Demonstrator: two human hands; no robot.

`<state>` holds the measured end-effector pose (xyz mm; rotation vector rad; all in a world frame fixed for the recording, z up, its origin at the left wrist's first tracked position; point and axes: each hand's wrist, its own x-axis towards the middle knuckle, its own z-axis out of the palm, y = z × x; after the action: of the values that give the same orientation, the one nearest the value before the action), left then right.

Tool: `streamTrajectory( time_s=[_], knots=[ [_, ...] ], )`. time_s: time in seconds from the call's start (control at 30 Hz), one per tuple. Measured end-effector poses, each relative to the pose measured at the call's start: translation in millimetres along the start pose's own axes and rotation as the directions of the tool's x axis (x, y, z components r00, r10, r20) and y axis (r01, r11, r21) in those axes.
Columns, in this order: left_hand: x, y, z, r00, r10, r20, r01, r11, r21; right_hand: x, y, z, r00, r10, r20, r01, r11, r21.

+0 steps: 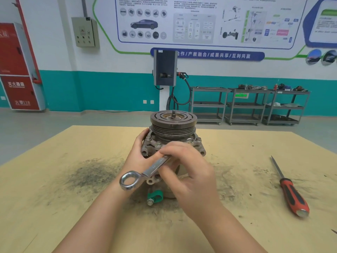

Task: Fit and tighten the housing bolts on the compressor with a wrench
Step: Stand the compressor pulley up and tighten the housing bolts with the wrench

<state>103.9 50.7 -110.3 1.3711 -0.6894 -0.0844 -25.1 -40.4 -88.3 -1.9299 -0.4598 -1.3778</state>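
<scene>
Right hand (189, 172) holds the wrench (145, 172) tight; left hand (140, 152) hugs the compressor (173, 132). Best to sit it snugly on a bolt (158, 143) and turn slowly.

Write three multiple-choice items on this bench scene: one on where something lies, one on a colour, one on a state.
1. Where does the screwdriver lie?
A. On the table, to the right of the compressor
B. On top of the pulley
C. In the left hand

2. What colour is the clip near the compressor's near end?
A. Yellow
B. Green
C. Blue

3. What is the right hand doing?
A. Resting flat on the table
B. Gripping the screwdriver
C. Holding the wrench

Answers:
1 A: it rests alone on the table, well right of both hands.
2 B: the clip is plainly green.
3 C: its fingers close on the wrench shank while the left hand steadies the housing.
</scene>
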Motion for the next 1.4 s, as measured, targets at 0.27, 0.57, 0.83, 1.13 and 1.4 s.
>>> streamTrajectory(
  time_s=[0.27,0.57,0.83,1.13,1.4],
  knots=[
    [-3.7,2.1,-3.2,1.0,-0.01,0.018,0.009,0.998,0.058,17.0,-6.7,-22.7,0.978,-0.034,-0.207,0.06,0.991,0.122],
    [-4.8,4.6,-2.5,1.0,-0.009,0.011,0.008,0.997,0.079,29.5,3.1,-39.2,0.71,0.634,-0.306,-0.246,0.63,0.736],
    [-5.4,4.3,-2.3,1.0,-0.004,0.011,0.003,0.997,0.075,33.5,19.9,-46.8,0.617,0.766,-0.179,-0.317,0.451,0.834],
    [-5.4,5.4,-2.2,1.0,-0.012,0.024,0.011,0.998,0.067,15.9,4.8,-29.7,0.813,0.491,-0.313,-0.222,0.758,0.613],
    [-0.6,-2.4,-3.5,1.0,-0.003,0.024,0.002,0.999,0.038,0.4,-3.7,-5.3,0.995,0.042,-0.086,-0.035,0.995,0.088]
  ],
)
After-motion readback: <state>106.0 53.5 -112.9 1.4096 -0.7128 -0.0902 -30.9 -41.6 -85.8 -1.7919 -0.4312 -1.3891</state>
